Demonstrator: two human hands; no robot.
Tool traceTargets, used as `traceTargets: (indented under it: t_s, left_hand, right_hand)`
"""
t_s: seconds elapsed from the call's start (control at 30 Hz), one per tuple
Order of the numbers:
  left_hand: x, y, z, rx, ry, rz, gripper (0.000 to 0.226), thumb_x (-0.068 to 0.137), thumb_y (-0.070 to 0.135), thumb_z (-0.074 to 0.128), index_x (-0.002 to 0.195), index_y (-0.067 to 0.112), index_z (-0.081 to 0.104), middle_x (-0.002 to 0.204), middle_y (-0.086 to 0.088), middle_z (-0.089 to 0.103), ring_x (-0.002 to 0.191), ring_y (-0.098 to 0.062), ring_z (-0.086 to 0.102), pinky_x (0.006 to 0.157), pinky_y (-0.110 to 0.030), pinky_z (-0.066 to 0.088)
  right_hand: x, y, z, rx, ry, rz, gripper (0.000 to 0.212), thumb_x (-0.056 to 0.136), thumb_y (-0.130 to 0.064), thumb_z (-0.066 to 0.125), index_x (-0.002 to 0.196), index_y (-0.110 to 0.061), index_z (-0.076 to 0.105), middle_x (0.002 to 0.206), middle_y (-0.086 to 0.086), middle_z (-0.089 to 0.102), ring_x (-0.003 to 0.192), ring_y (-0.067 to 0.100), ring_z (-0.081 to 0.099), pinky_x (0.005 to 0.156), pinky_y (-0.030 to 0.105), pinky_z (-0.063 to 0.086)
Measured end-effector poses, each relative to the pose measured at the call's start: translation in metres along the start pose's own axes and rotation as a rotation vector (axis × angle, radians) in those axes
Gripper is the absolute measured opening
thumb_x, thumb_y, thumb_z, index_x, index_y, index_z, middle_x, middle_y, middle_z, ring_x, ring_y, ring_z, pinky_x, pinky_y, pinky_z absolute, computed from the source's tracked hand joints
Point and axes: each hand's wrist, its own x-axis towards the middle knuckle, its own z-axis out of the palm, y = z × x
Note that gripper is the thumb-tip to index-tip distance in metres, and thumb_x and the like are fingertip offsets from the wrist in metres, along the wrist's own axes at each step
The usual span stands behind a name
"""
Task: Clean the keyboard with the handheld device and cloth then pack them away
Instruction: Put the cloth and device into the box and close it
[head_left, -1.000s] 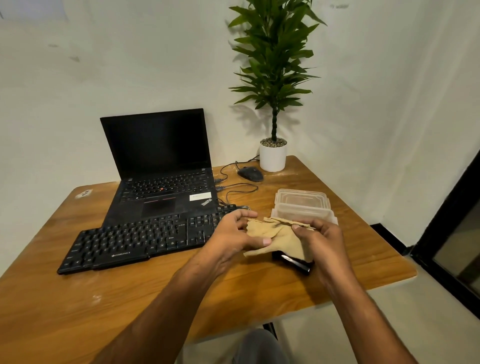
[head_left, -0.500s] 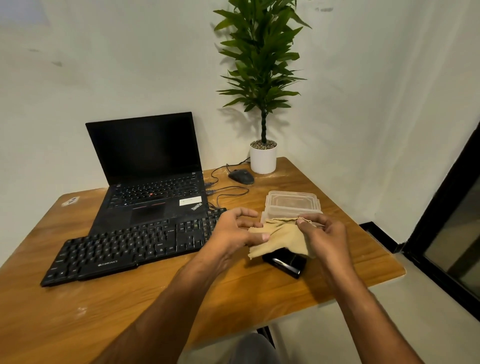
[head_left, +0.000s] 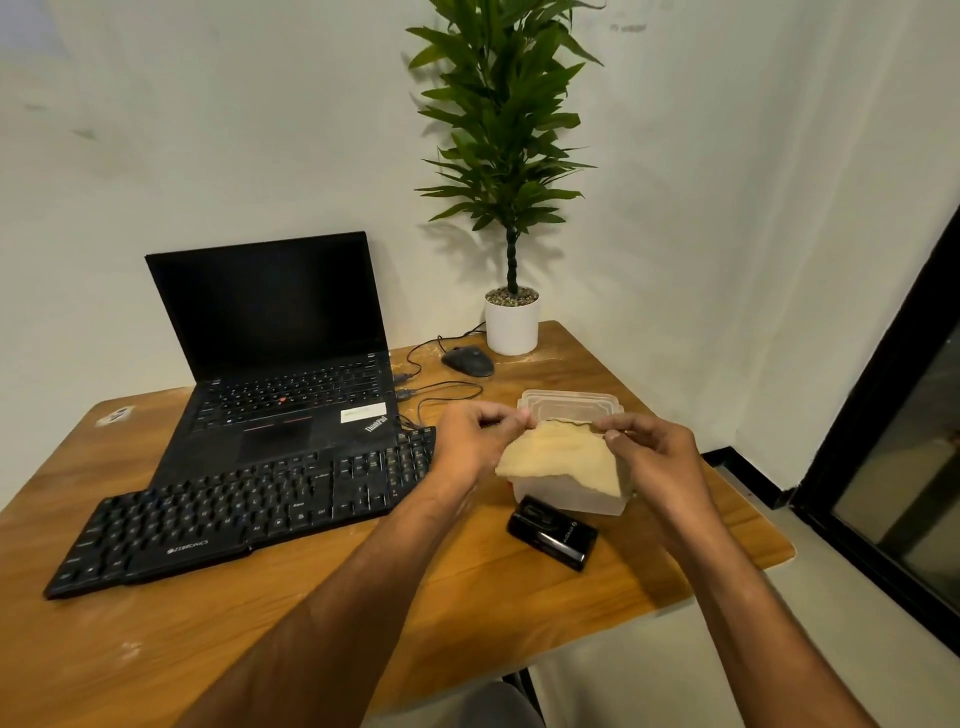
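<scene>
Where the left hand (head_left: 470, 447) and right hand (head_left: 657, 457) pinch the top edge of the cloth (head_left: 563, 457) at its two corners, the fabric hangs spread between them in front of the box (head_left: 569, 499). Half a second ago the cloth was bunched and drooped over the device (head_left: 551, 532); now it is raised and pulled flatter, and the device lies fully exposed on the table (head_left: 311, 613), just below the grip and near the box's front wall. Behind the cloth's top edge a lid (head_left: 569, 406) shows, though whether it rests on the box or behind it cannot be told, since the cloth hides the box's rim and interior. Left of the grip, the keyboard (head_left: 244, 517) has its right end partly covered by the left hand. Beyond it stands an open laptop (head_left: 280, 358) with cables, then a mouse (head_left: 467, 360) and a potted plant (head_left: 511, 208), whose top is cut off by the frame.
</scene>
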Motion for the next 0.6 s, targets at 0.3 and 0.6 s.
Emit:
traceTargets:
  t_s: [0.3, 0.6]
  left_hand:
    - [0.015, 0.007, 0.011, 0.539, -0.203, 0.013, 0.072, 0.061, 0.008, 0.099, 0.127, 0.016, 0.073, 0.132, -0.001, 0.070, 0.124, -0.021, 0.062, 0.109, -0.040, 0.051]
    - [0.032, -0.008, 0.034, 0.858, -0.216, 0.244, 0.045, 0.079, 0.028, 0.090, 0.119, 0.013, 0.077, 0.123, -0.003, 0.061, 0.110, -0.019, 0.059, 0.090, -0.027, 0.049]
  right_hand:
    - [0.025, -0.004, -0.013, -0.591, -0.128, -0.069, 0.060, 0.069, -0.013, 0.092, 0.126, -0.015, 0.070, 0.126, 0.005, 0.068, 0.102, 0.015, 0.059, 0.083, 0.030, 0.055]
    - [0.054, 0.015, -0.008, -1.024, -0.172, -0.218, 0.044, 0.083, -0.040, 0.080, 0.121, -0.019, 0.072, 0.120, 0.005, 0.067, 0.102, 0.014, 0.057, 0.081, 0.030, 0.051]
